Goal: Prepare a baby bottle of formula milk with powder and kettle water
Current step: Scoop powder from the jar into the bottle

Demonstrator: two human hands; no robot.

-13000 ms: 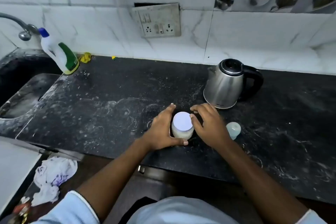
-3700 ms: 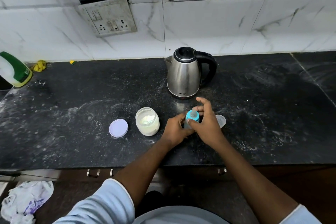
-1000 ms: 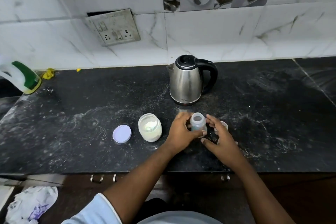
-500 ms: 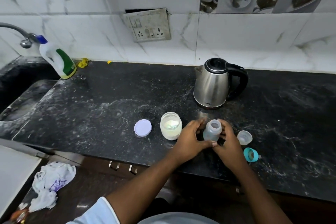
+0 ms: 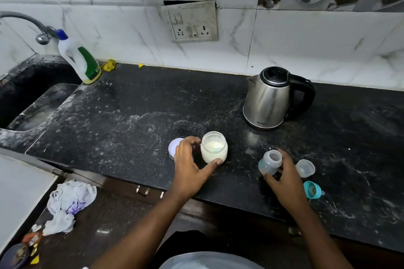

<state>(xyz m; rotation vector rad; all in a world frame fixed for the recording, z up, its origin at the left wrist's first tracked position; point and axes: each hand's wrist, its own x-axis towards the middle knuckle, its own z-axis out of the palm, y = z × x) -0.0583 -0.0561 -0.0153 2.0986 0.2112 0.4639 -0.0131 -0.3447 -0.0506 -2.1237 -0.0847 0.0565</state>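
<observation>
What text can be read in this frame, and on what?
No text reads cleanly.
Electric kettle: small brand mark low on the steel body, too blurred to read.
Cleaner bottle: small print on the green label, too small to read.
Powder jar, baby bottle, switch plate: no text visible.
</observation>
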